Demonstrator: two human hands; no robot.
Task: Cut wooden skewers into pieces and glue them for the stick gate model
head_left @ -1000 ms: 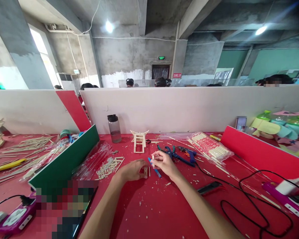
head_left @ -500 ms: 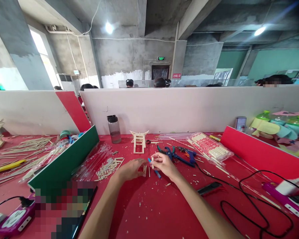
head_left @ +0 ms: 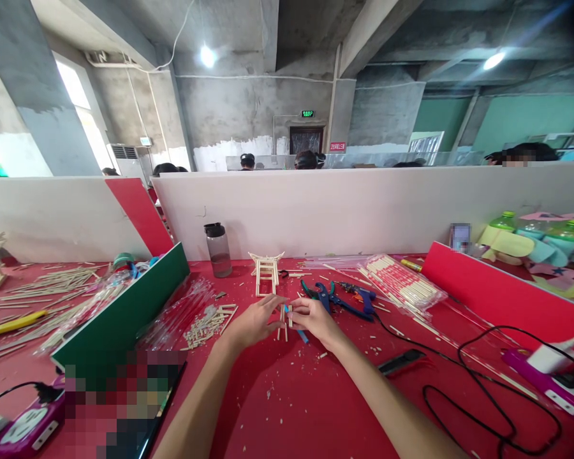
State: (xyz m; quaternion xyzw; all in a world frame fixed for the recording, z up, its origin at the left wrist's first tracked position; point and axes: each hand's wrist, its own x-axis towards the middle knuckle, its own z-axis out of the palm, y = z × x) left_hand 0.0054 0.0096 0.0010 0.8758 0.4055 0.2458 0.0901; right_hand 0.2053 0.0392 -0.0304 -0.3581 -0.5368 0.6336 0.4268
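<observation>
My left hand [head_left: 253, 322] and my right hand [head_left: 313, 317] meet at the middle of the red table [head_left: 287, 408]. Between their fingertips stand a few short wooden sticks [head_left: 284, 320], pinched from both sides. A blue pen [head_left: 302, 334] lies under my right hand. Just behind the hands stands a small stick model of a gate [head_left: 266, 275]. A pile of cut stick pieces [head_left: 205, 323] lies to the left of my left hand.
Blue-handled pliers [head_left: 328, 294] and a glue gun [head_left: 361, 292] lie right of the hands, with a packet of sticks [head_left: 402, 284] beyond. A bottle [head_left: 219, 249] stands at the back. Black cables [head_left: 483, 376] loop at right. A green divider [head_left: 124, 312] borders the left.
My hands have come together: the right hand brought its stick down to the sticks at the left hand, and both now pinch them upright.
</observation>
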